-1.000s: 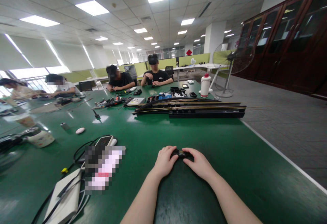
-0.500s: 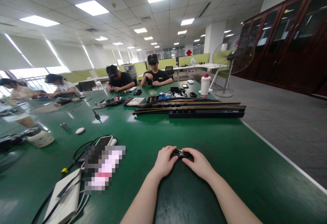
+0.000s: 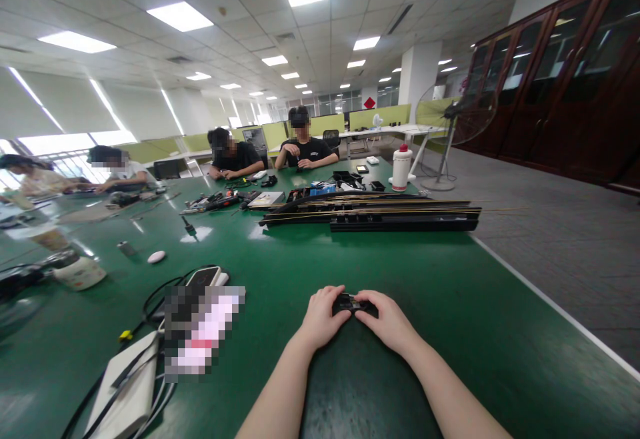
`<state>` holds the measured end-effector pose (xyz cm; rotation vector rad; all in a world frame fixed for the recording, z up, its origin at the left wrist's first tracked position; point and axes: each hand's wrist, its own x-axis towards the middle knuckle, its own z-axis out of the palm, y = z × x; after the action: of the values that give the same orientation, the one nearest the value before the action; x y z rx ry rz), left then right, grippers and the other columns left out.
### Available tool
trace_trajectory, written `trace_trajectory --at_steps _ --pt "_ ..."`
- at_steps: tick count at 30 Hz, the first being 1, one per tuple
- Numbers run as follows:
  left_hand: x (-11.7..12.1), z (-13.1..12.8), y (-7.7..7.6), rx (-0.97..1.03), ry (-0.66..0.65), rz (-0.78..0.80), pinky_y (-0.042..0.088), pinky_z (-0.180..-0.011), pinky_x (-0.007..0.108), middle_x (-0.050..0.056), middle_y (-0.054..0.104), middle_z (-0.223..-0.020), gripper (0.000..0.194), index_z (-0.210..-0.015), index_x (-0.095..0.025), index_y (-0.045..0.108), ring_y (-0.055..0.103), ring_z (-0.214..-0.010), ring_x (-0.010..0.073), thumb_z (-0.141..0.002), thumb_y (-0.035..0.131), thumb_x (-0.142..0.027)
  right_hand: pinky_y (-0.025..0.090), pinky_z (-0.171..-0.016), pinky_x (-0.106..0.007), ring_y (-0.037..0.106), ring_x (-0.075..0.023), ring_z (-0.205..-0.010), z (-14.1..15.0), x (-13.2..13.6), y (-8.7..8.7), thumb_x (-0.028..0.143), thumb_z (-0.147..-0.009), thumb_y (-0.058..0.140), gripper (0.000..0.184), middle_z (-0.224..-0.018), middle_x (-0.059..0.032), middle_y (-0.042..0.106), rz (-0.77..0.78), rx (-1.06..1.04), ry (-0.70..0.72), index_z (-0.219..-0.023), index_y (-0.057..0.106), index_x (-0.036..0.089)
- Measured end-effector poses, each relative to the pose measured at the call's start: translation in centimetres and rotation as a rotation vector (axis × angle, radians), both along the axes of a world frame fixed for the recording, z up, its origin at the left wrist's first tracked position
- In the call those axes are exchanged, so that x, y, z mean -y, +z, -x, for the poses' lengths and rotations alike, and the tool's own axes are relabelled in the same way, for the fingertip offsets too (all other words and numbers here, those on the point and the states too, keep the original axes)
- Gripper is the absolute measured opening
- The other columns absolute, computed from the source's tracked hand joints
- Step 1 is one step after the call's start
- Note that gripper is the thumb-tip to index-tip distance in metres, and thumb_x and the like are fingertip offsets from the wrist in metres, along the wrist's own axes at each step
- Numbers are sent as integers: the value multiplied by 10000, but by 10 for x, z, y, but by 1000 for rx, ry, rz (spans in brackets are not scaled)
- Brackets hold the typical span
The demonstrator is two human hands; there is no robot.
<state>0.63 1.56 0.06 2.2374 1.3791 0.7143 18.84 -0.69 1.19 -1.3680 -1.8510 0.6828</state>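
A small black part (image 3: 350, 303) sits between both my hands, low over the green table (image 3: 450, 292). My left hand (image 3: 323, 315) curls its fingers around the part's left end. My right hand (image 3: 387, 319) pinches its right end from the other side. What the part is stays unclear, since my fingers cover most of it. Both forearms reach in from the bottom edge.
Long black rails with brass rods (image 3: 373, 213) lie across the table's middle. A white box with black cables (image 3: 127, 385) and a phone (image 3: 204, 276) lie at my left. A white bottle (image 3: 401, 167) stands far back. Several people sit along the far side. The table's edge runs at right.
My hands and the small black part have barely shifted; the fingers adjusted slightly on it. Nothing else on the table moved.
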Motion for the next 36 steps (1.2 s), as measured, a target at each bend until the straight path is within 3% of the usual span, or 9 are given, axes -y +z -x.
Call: trace_trajectory --at_steps 13,29,36 --pt "2 -1 6 -24 -6 13 373 -918 368 35 574 -1110 395 -1130 -247 544 497 -1036 222 -739 594 -232 400 -945 -380 570 -216 -1038 0 -1 -1 212 -712 596 171 -1056 -51 653 -2 24 0 -874 646 228" --pt "1 0 4 -12 -18 8 355 -933 355 42 566 -1127 402 -1155 -230 519 489 -1051 217 -758 581 -240 422 -923 -383 593 -223 -984 -5 -4 1 313 -740 573 234 -1011 -61 668 124 -155 -108 -940 624 203" --pt "1 0 4 -38 -8 18 350 -935 343 33 560 -1139 424 -1176 -229 502 486 -1059 207 -761 586 -232 462 -878 -380 634 -223 -900 -6 -10 -8 341 -693 624 241 -921 -65 693 105 -459 -128 -888 620 199"
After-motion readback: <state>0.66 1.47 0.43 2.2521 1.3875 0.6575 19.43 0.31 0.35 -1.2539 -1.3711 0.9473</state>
